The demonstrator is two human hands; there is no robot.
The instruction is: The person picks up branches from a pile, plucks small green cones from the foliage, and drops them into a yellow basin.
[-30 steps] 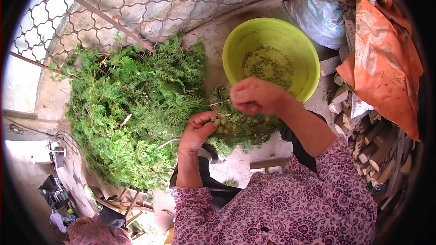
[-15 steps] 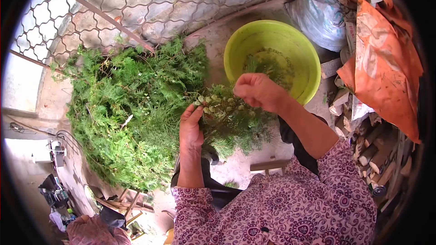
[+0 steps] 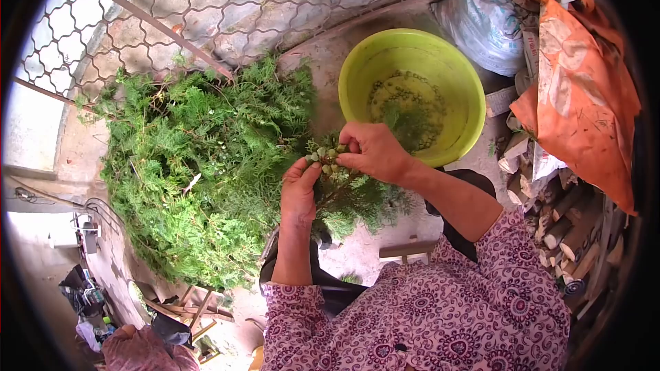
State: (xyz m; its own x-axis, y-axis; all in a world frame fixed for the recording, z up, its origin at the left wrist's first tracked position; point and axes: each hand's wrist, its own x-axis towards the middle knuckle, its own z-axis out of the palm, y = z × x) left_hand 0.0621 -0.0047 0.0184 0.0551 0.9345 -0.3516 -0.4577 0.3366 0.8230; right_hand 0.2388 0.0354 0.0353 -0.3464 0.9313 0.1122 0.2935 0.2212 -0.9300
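Stacked firewood [image 3: 560, 233], orange tarp [image 3: 584, 96]

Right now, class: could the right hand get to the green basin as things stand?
Probably yes. The right hand pinches the sprig right beside the basin, whose open top faces it with nothing between; only the sprig occupies the fingers.

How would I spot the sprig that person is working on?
Start at the yellow-green basin holding small green cones. Just below its near rim, the left hand and right hand meet on one sprig. Unlike the big heap of branches beside it, it is lifted clear and carries a cluster of pale cones.
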